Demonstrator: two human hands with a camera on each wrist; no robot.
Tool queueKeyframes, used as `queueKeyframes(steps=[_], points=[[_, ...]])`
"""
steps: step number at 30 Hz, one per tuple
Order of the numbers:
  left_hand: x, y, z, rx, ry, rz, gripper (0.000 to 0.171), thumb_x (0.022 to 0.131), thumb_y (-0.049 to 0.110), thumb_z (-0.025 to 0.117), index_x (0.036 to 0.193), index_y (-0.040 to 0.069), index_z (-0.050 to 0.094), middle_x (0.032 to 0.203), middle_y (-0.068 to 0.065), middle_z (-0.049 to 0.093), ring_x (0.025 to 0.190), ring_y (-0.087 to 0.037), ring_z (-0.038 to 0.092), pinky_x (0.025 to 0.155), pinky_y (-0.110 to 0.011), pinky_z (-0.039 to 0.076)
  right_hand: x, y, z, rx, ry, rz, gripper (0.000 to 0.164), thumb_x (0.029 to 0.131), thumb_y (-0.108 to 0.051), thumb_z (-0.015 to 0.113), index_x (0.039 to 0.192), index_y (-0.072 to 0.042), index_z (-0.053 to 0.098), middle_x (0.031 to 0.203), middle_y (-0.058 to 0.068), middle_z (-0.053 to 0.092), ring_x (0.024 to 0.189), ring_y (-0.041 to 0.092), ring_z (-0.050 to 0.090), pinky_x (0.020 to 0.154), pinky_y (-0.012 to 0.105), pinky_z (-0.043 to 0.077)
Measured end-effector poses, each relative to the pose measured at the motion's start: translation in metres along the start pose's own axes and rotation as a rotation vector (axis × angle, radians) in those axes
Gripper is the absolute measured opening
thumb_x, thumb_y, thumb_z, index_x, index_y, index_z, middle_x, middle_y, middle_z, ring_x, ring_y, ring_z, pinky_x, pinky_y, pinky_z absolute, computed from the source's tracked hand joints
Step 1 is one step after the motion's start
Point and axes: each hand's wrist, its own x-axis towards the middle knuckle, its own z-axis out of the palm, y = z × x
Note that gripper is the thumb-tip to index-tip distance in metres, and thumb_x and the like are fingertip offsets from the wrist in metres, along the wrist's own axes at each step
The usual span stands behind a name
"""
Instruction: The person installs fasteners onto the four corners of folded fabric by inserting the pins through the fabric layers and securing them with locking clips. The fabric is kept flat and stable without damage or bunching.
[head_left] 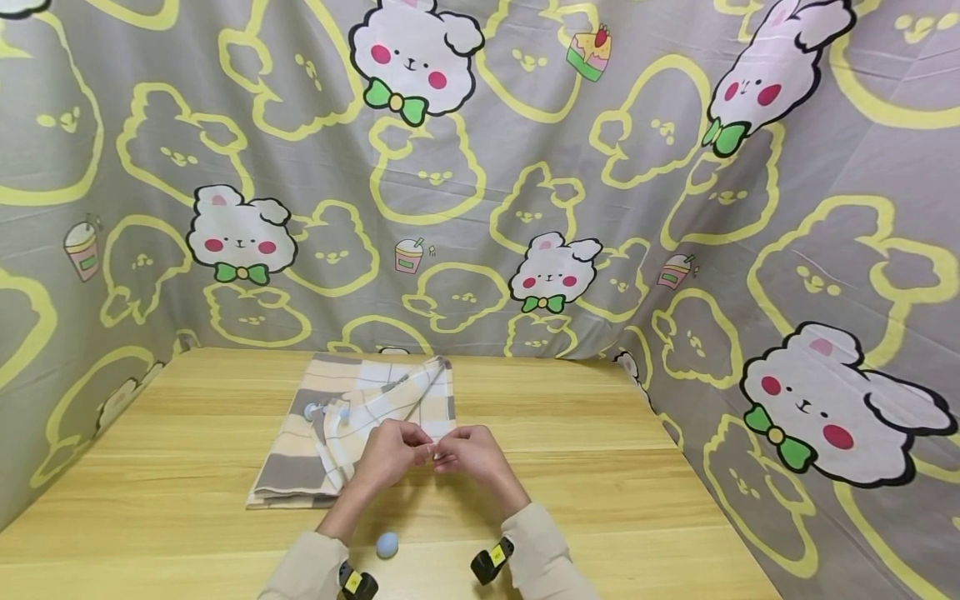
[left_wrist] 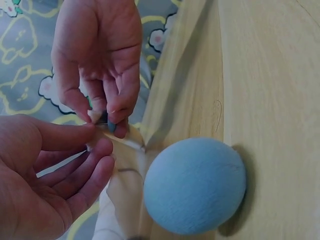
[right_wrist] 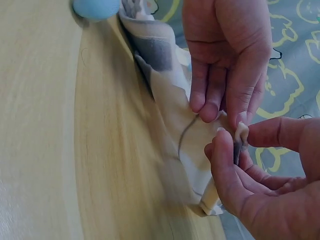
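Observation:
A checked cloth (head_left: pixel 386 408) in beige, white and grey lies folded, with its upper layer bunched up diagonally. My left hand (head_left: pixel 393 454) and right hand (head_left: pixel 474 457) meet at the near right side of the cloth. Both pinch the same cloth corner (right_wrist: pixel 240 134) between thumb and fingers, their fingertips almost together. In the right wrist view, the cloth hangs from the fingers toward the table. A fuzzy light blue ball (left_wrist: pixel 195 186) rests on the table by my left forearm.
Two small pale blue pieces (head_left: pixel 313 411) sit on the cloth's left half. The wooden table (head_left: pixel 570 467) meets grey curtains (head_left: pixel 450 192) printed with rabbits at its back and sides. Each wrist carries a black camera (head_left: pixel 491 561).

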Motion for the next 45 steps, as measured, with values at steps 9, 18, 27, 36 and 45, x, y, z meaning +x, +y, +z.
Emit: queueKeyframes(steps=[9, 18, 27, 36, 45], points=[[-0.0006, 0.0007, -0.0009, 0.0, -0.013, 0.002, 0.011, 0.083, 0.006, 0.08, 0.074, 0.009, 0.077, 0.072, -0.002, 0.074, 0.062, -0.015, 0.067, 0.058, -0.026, 0.051, -0.0013, -0.0003, -0.0007, 0.005, 0.018, -0.007, 0.017, 0.086, -0.003, 0.062, 0.095, 0.011, 0.067, 0.083, 0.011, 0.07, 0.07, 0.015, 0.068, 0.07, 0.03, 0.061], [-0.0001, 0.0016, -0.0002, -0.005, -0.026, 0.013, 0.013, 0.083, 0.002, 0.079, 0.073, 0.01, 0.077, 0.071, -0.002, 0.074, 0.06, -0.012, 0.063, 0.058, -0.026, 0.05, -0.0034, -0.0019, -0.0018, 0.025, 0.024, 0.002, 0.011, 0.085, -0.002, 0.064, 0.092, 0.007, 0.065, 0.082, 0.009, 0.068, 0.071, 0.015, 0.068, 0.071, 0.03, 0.061], [-0.0003, 0.001, 0.0004, 0.01, -0.033, 0.033, 0.012, 0.083, 0.005, 0.081, 0.073, 0.01, 0.077, 0.069, 0.0, 0.073, 0.06, -0.012, 0.063, 0.058, -0.026, 0.049, -0.0032, -0.0019, -0.002, 0.045, 0.028, -0.007, 0.012, 0.082, 0.001, 0.062, 0.09, 0.009, 0.064, 0.08, 0.007, 0.067, 0.068, 0.013, 0.068, 0.07, 0.029, 0.061], [0.0013, 0.0005, 0.0011, 0.016, -0.017, 0.019, 0.013, 0.083, 0.005, 0.08, 0.073, 0.012, 0.076, 0.07, 0.001, 0.073, 0.06, -0.013, 0.064, 0.058, -0.027, 0.051, -0.0011, 0.0001, -0.0041, 0.09, -0.01, -0.015, 0.014, 0.084, 0.003, 0.06, 0.095, 0.011, 0.061, 0.079, 0.007, 0.065, 0.068, 0.013, 0.067, 0.072, 0.028, 0.06], [0.0012, 0.0021, -0.0025, 0.006, -0.009, 0.002, 0.011, 0.085, 0.002, 0.076, 0.079, 0.011, 0.078, 0.074, -0.001, 0.074, 0.062, -0.017, 0.067, 0.057, -0.028, 0.05, 0.0036, 0.0043, -0.0095, 0.204, -0.119, 0.027, 0.011, 0.095, -0.001, 0.06, 0.101, 0.008, 0.061, 0.087, 0.007, 0.067, 0.075, 0.012, 0.069, 0.078, 0.027, 0.059]])
